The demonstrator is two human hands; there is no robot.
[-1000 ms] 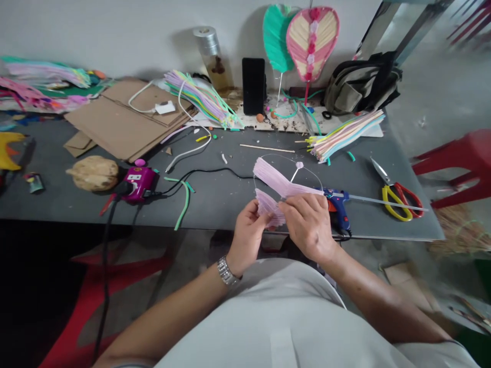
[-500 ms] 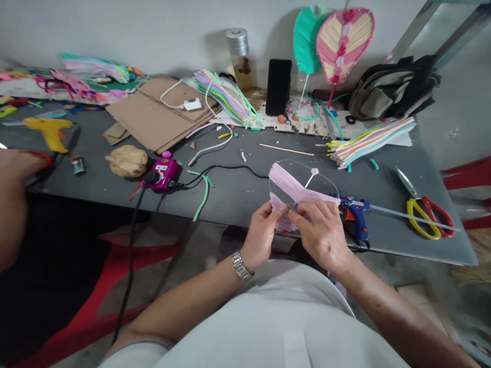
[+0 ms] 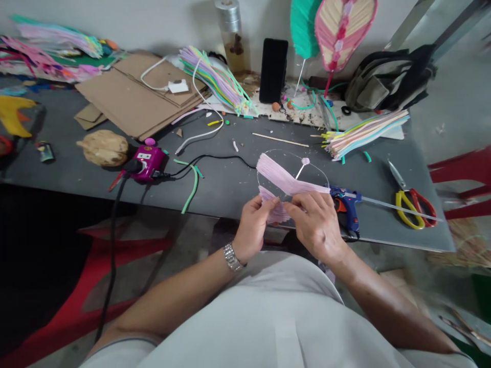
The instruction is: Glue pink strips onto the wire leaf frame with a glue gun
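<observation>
A round wire frame with bands of lilac pipe cleaners fixed across it is held at the table's front edge. My left hand, with a metal watch at the wrist, pinches the lower lilac band between thumb and fingers. My right hand is closed on the frame's near side, its thumb and index finger meeting the left fingertips. What lies between those fingertips is too small to make out. A lilac knob tops a short white stem inside the ring. Just right of my right hand lies a blue glue gun with a glue stick.
Scissors lie to the right. Pipe-cleaner bundles, a black phone, a bag and two leaf-shaped fans are at the back. A purple power socket, its cables and cardboard occupy the left.
The view has shifted, so the table's things sit lower left or higher in the picture. A co-worker's hand at far left has left view. My hands keep the same grip.
</observation>
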